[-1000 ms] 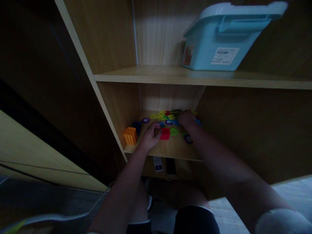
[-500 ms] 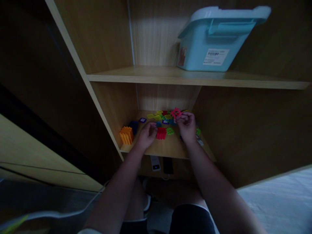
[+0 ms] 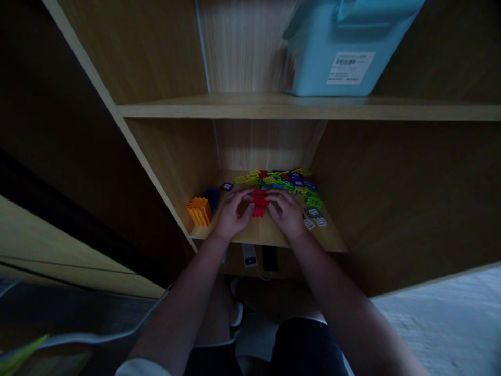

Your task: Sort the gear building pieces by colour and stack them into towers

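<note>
A red notched plastic building piece [image 3: 260, 195] is between my two hands, just over a stack of red notched pieces [image 3: 258, 212] on the lower shelf. My left hand [image 3: 234, 214] grips its left side with bent fingers. From the right side, my right hand [image 3: 287, 213] pinches it. Whether the piece touches the stack is hard to tell. Behind my hands lies a loose pile of yellow, green, blue and purple pieces [image 3: 295, 180]. An orange stack of notched pieces [image 3: 200, 211] stands left of my left hand.
A dark blue stack [image 3: 212, 198] sits behind the orange one, near a purple piece [image 3: 227, 186]. Several pale square pieces [image 3: 315, 215] lie at the right. Overhead, an upper shelf [image 3: 242, 110] holds a light blue bin [image 3: 336, 57]. A white device [image 3: 249, 256] and black phone-like slab [image 3: 270, 258] lie below.
My right hand has brought the red piece from the pile down and left to the red stack. My left hand has come to its other side. The view has tilted slightly downward.
</note>
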